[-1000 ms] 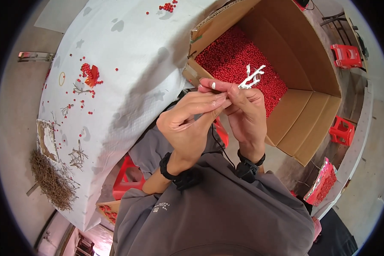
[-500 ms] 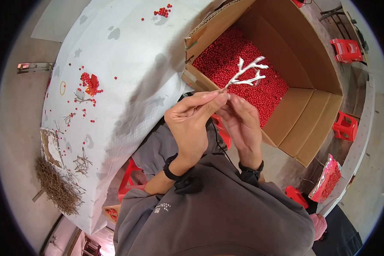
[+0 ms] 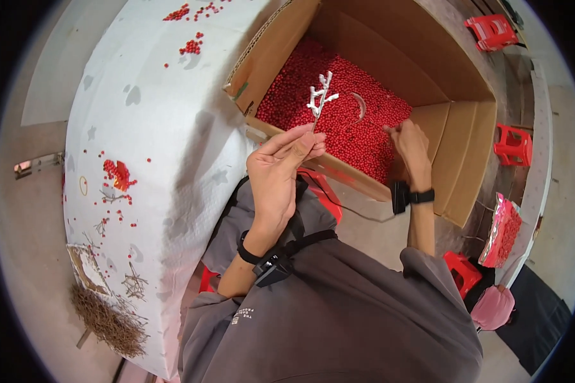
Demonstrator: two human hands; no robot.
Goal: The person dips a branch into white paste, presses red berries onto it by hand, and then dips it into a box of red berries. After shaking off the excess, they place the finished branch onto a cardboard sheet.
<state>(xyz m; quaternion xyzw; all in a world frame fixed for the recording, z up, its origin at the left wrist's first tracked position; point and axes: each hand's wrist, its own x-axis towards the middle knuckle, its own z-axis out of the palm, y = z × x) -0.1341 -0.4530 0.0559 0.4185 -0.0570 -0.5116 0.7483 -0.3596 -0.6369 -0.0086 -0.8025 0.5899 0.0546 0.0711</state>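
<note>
While the left hand rises at the centre of the frame, its fingers are pressed together, pinching the lower end of a white twig. That twig is thin and pale, standing nearly upright above the hand, and it forks near its top into several short stubby branches, like a small bare coral sprig. Its branch tips look bare; no bead can be made out on them. It shows against the red of the beads just behind it, at the near left wall of the box.

Right of centre, the right hand reaches down into the box, its fingers lying on the beads; whether they are pinching anything cannot be told. A dark band with a small black device sits on that wrist, and a like one shows on the left wrist.

Filling the upper middle and right of the frame, the box is open brown cardboard, its floor covered with small round red beads. To its left spreads a white tabletop with faint grey shapes, strewn with loose red beads and small clusters. At the lower left lies a heap of brown twigs. Red stools stand at the right edge.
</note>
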